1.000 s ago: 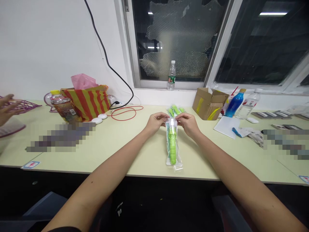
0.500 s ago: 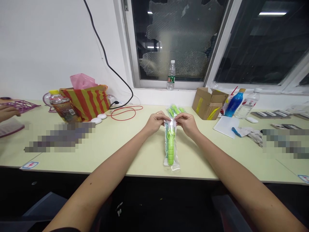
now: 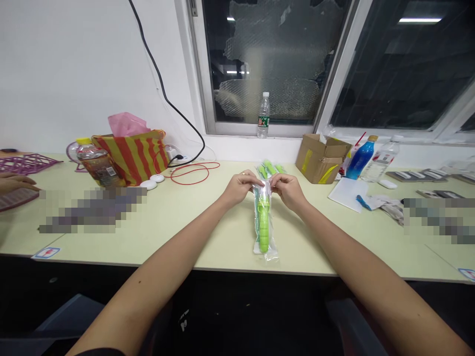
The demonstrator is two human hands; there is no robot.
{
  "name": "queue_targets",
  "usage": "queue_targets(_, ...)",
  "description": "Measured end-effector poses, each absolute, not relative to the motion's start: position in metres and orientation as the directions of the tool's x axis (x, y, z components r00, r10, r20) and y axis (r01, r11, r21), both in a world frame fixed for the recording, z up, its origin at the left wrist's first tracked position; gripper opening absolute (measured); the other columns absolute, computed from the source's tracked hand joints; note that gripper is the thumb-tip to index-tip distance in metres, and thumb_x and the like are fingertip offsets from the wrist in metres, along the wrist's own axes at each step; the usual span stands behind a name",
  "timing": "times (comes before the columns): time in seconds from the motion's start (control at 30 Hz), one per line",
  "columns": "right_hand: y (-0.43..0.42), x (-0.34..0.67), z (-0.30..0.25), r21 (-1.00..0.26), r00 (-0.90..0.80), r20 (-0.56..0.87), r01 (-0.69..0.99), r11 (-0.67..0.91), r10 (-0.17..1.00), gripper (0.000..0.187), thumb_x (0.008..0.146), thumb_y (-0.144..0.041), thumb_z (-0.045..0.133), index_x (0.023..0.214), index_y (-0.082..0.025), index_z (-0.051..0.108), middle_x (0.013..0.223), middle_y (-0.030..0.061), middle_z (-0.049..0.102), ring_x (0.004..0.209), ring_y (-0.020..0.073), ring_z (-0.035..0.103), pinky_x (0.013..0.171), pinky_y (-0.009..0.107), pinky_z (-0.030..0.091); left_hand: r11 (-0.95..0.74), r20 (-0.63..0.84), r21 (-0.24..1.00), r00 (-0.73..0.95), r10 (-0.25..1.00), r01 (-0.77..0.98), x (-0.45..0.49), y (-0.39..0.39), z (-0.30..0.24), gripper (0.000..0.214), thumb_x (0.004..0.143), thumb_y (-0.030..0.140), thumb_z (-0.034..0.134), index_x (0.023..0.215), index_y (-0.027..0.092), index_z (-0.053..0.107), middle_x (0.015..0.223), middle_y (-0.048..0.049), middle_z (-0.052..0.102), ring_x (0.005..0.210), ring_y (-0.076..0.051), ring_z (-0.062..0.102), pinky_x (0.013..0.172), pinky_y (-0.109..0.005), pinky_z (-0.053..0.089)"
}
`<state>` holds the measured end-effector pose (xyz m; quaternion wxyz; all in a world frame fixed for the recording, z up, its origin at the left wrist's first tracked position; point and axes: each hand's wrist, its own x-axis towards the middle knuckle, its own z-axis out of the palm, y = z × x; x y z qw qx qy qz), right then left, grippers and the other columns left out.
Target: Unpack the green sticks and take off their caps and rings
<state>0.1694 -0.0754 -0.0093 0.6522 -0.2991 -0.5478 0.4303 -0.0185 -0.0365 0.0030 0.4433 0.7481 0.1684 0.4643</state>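
Both hands are pinched on the far end of a clear bag (image 3: 272, 244), the left hand (image 3: 240, 189) on one side and the right hand (image 3: 290, 191) just opposite, thumbs and fingertips pressed on the plastic close to each other. Inside the bag I can see a bright green thing (image 3: 263, 230), long and ridged, lying lengthwise between the two forearms, with its near end toward the front edge of the pale table (image 3: 208, 240); whether the bag rests on the tabletop or is held slightly above it, I can't tell from here. Just beyond the fingers lie more green packages (image 3: 270, 169). Off to the left there's a loop of red cord (image 3: 190, 173), then two white discs (image 3: 149, 185) beside a red-and-yellow striped bag (image 3: 135, 155), and a yellow-capped bottle (image 3: 97, 163) leans next to that. Farther left, another person's hand (image 3: 15, 184) reaches in at the table. On the right, a cardboard box (image 3: 315, 159) stands near the wall, followed by a blue bottle (image 3: 360, 159) and a clear bottle (image 3: 381, 160). A water bottle (image 3: 263, 119) stands upright on the windowsill.
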Motion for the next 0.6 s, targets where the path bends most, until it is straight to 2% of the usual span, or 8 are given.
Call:
queue_targets(0.23,-0.073,0.1694,-0.01,-0.879,0.046,0.445,-0.171,0.446,0.894,0.012,0.059,-0.007,0.06,0.054,-0.017,0.066,0.069,0.002,0.061,0.059,0.014,0.057,0.054,0.031,0.051,-0.549,0.548,0.82,0.5,0.671,-0.161,-0.0175,-0.0353,0.0017,0.031,0.068,0.004,0.05,0.072,0.019,0.076,0.087,-0.0038,0.055,0.078,-0.012,0.057,0.064,-0.024,0.054)
queue_targets(0.43,-0.0745,0.1713,-0.01,-0.875,0.058,0.477,-0.055,0.48,0.877,0.016,0.061,-0.009,0.056,0.057,-0.018,0.068,0.074,0.0029,0.062,0.067,0.0148,0.058,0.06,0.03,0.051,-0.539,0.535,0.828,0.507,0.676,-0.155,-0.0181,-0.0365,0.0021,0.031,0.067,0.004,0.049,0.071,0.018,0.076,0.088,-0.004,0.054,0.078,-0.012,0.057,0.065,-0.025,0.054)
queue_targets(0.6,-0.0791,0.1726,-0.0059,-0.885,0.02,0.461,-0.055,0.462,0.887,0.018,0.064,-0.012,0.054,0.057,-0.018,0.069,0.078,0.0044,0.062,0.07,0.0156,0.057,0.062,0.031,0.052,-0.516,0.517,0.843,0.503,0.693,-0.156,-0.02,-0.0374,0.0034,0.022,0.069,0.008,0.052,0.067,0.016,0.072,0.089,-0.0045,0.054,0.079,-0.013,0.056,0.069,-0.027,0.054)
